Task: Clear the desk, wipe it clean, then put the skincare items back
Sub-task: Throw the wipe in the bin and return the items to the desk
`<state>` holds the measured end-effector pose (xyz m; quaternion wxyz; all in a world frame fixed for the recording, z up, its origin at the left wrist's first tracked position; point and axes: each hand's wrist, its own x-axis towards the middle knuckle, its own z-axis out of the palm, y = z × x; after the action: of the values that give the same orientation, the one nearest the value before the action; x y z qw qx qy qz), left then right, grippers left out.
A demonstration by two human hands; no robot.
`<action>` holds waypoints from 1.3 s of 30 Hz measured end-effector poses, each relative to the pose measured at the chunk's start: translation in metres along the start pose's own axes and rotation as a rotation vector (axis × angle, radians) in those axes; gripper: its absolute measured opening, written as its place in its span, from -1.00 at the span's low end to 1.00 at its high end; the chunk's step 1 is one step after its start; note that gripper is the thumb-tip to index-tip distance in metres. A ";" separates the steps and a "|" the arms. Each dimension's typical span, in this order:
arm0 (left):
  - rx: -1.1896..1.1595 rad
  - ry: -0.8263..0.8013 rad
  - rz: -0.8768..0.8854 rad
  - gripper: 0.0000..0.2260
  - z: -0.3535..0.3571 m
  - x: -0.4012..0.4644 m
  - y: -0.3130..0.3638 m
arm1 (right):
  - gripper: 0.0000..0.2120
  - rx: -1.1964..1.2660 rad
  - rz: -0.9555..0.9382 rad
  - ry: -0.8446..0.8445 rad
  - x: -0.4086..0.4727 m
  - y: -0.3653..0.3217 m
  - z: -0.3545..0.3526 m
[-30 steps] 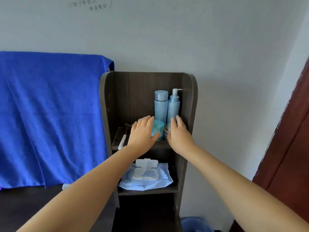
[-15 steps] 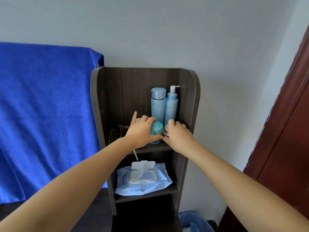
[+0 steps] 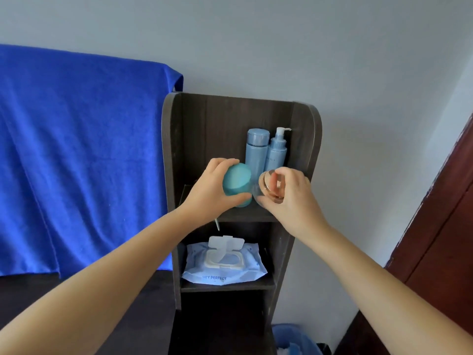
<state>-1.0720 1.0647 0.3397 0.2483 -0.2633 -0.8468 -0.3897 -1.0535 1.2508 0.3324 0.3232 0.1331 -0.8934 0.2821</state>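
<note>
My left hand (image 3: 208,190) grips a teal round jar (image 3: 236,181), tilted with its lid toward me, just above the top shelf of the dark wooden rack (image 3: 305,155). My right hand (image 3: 289,198) holds a clear jar with a rose-gold lid (image 3: 268,187), also tilted and lifted beside the teal one. Behind them stand a tall blue bottle (image 3: 257,149) and a blue pump bottle (image 3: 277,147) at the back right of that shelf. A thin white-tipped stick (image 3: 217,224) pokes down below my left wrist.
A pack of wet wipes (image 3: 225,262) with its flap up lies on the shelf below. A blue towel (image 3: 76,149) hangs on the left over a dark desk (image 3: 30,290). A blue bin (image 3: 291,339) sits at the floor, a brown door (image 3: 440,226) on the right.
Both hands closed on the two jars and lifted them off the shelf, tipping them toward me. The camera view shifted slightly.
</note>
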 end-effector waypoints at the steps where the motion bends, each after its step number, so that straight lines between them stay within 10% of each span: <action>1: -0.019 0.016 -0.005 -0.40 -0.007 -0.011 0.001 | -0.58 0.066 -0.011 -0.016 -0.006 -0.005 -0.003; 19: 0.001 -0.055 -0.564 -0.39 -0.113 -0.208 -0.156 | -0.43 0.377 0.047 -0.600 -0.107 -0.114 0.181; 28: 0.068 -0.302 -0.617 -0.40 -0.062 -0.226 -0.298 | -0.53 0.149 0.394 -0.445 -0.136 -0.101 0.344; 39: 0.036 -0.286 -0.459 -0.41 0.003 -0.217 -0.353 | -0.51 -0.174 0.369 -0.449 -0.131 -0.077 0.395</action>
<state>-1.1382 0.8152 0.0150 0.0362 -0.1122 -0.9177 -0.3795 -1.1205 0.9633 0.0295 0.0712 -0.0008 -0.9725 0.2218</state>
